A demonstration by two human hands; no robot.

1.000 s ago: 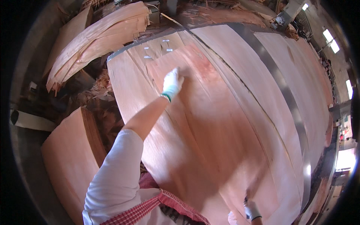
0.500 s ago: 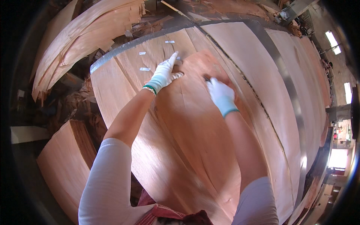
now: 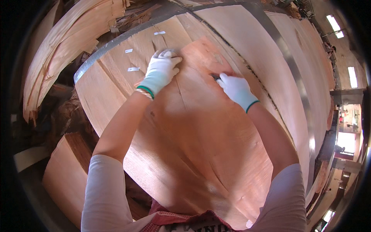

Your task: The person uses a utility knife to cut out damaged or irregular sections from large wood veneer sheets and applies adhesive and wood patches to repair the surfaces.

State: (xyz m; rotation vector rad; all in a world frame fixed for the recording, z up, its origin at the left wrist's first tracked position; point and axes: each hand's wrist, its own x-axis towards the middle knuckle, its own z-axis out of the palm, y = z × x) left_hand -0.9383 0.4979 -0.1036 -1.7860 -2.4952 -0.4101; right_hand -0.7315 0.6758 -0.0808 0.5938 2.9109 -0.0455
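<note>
Broad sheets of thin wood veneer [image 3: 216, 131] cover the work surface, with long splits and overlapping edges. My left hand [image 3: 161, 69], in a white glove with a green-edged cuff, rests on the veneer with its fingers curled; whatever they hold is hidden. In my right hand [image 3: 235, 89], gloved alike, is a small dark blade-like tool [image 3: 215, 77], its tip at the veneer. A redder veneer piece [image 3: 203, 50] lies between and beyond both hands. Several short white tape strips [image 3: 133, 69] are beside my left hand.
A dark strip [image 3: 255, 69] runs lengthwise across the veneer on the right. Stacked veneer sheets [image 3: 69, 50] rise at the far left, and another stack [image 3: 65, 170] stands at the near left. Torn veneer scraps [image 3: 143, 17] lie beyond the table's grey edge [image 3: 116, 40].
My left hand's stretched fingers have curled. My right hand has turned so its forearm comes in more from the right, the tool still in it. The whole view has shifted slightly.
</note>
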